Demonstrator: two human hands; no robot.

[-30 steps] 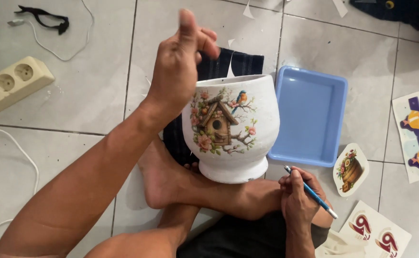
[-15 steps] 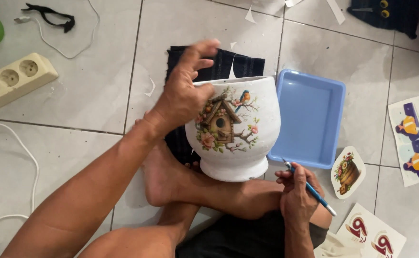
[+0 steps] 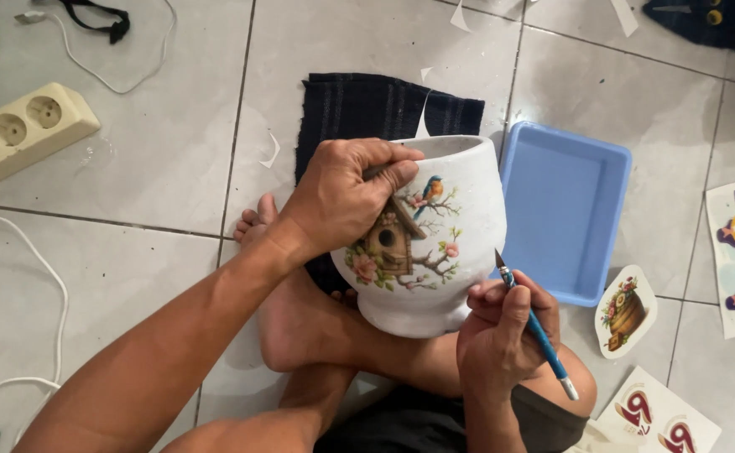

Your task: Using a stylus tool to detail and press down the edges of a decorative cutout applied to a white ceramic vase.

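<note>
The left hand (image 3: 342, 201) is pressing the birdhouse picture onto the white ceramic pot (image 3: 435, 243), best smoothed outward, while the right hand (image 3: 502, 331) is gripping a blue-handled craft knife (image 3: 535, 327).

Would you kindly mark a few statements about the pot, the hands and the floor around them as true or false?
1. The left hand grips the rim of the white pot. True.
2. The right hand holds a pair of scissors. False: it holds a blue-handled craft knife.
3. The pot shows a birdhouse picture. True.
4. The blue tray lies left of the pot. False: it lies on the right.
5. A dark cloth lies on the tiles behind the pot. True.
</note>
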